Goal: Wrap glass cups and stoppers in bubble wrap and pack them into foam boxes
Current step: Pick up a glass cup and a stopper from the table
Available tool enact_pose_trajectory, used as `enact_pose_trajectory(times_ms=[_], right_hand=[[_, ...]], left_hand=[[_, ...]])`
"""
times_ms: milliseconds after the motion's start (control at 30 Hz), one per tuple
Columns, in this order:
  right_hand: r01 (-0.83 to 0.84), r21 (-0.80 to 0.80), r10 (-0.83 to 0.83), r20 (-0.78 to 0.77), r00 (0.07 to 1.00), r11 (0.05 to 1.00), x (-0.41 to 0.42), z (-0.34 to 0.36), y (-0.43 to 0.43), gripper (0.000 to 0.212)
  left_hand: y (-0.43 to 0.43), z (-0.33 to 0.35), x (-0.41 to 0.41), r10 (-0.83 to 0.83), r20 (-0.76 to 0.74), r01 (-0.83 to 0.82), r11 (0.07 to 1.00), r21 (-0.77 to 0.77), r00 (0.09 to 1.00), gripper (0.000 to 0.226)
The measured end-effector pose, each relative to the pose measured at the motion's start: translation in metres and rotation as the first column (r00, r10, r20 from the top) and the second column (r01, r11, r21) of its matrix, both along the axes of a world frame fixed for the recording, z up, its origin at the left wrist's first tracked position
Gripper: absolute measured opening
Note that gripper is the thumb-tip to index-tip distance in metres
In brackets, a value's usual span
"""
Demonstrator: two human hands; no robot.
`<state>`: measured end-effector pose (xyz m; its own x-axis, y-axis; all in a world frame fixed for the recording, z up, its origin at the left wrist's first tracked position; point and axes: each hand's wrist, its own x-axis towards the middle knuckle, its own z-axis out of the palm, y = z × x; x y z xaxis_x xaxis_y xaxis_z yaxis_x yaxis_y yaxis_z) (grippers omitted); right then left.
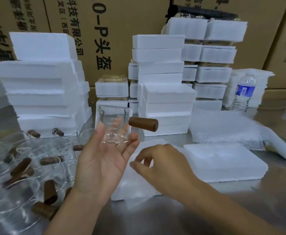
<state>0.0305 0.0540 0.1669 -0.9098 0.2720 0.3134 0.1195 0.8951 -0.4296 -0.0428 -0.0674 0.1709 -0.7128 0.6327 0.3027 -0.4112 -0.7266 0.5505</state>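
**Left hand and cup.** Your left hand [101, 160], palm up, grips a glass cup [114, 122] by its base. The thumb lies against the left wall, and the other fingers curl round the bottom, seen through the glass. You hold the cup upright in the air, mouth up, with graduation marks showing on its wall.

**Stopper.** A brown stopper [143, 124] lies on its side in the air just right of the cup, level with the cup's middle. Its left end meets the cup's right wall, and neither hand touches it. Whether anything ties it to the cup cannot be told.

**Right hand.** Your right hand [162, 164] hovers below and right of the cup, back up. Its fingers are curled and the thumb tip is near the forefinger. Whether they pinch anything cannot be told.

**Surroundings.**
- Directly below the cup, a foam piece [135, 185] lies on the metal table [240, 204].
- Lower right of the cup lies a flat foam box [223, 163].
- Right of the cup lies a pile of bubble wrap [223, 129].
- Lower left of the cup lie loose cups and stoppers [21, 167].
- Behind the cup rise stacks of foam boxes [162, 102].
- Far right of the cup stands a water bottle [244, 92].
- Printed cartons [104, 22] stand behind the cup.
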Motion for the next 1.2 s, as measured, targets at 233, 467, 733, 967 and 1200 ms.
enact_pose_trajectory(times_ms=[233, 467, 733, 967, 1200], right_hand=[[-0.041, -0.474, -0.142, -0.345, 0.928, 0.88, 0.002, -0.001, 0.035, 0.011], [-0.281, -0.769, 0.007, -0.339, 0.941, 0.575, 0.015, 0.002, 0.051, 0.046], [-0.3, -0.663, 0.259, -0.162, 0.952, 0.686, 0.025, 0.006, 0.057, 0.036], [-0.345, -0.694, 0.263, -0.226, 0.938, 0.632, 0.028, 0.005, 0.062, 0.03], [-0.244, -0.896, -0.22, -0.34, 0.914, 0.371, 0.032, 0.009, 0.09, 0.025]], left_hand=[[0.003, -0.002, 0.001, 0.057, -0.073, -0.064, 0.992, -0.109, 0.996, 0.056], [0.012, -0.006, 0.006, 0.145, -0.195, -0.201, 0.929, -0.31, 0.97, 0.057], [0.016, -0.013, 0.008, 0.161, -0.318, -0.287, 0.869, -0.403, 0.934, 0.08], [0.018, -0.017, 0.01, 0.054, -0.43, -0.264, 0.856, -0.445, 0.901, 0.095], [0.022, -0.013, 0.014, 0.103, -0.522, -0.404, 0.762, -0.506, 0.847, 0.042]])
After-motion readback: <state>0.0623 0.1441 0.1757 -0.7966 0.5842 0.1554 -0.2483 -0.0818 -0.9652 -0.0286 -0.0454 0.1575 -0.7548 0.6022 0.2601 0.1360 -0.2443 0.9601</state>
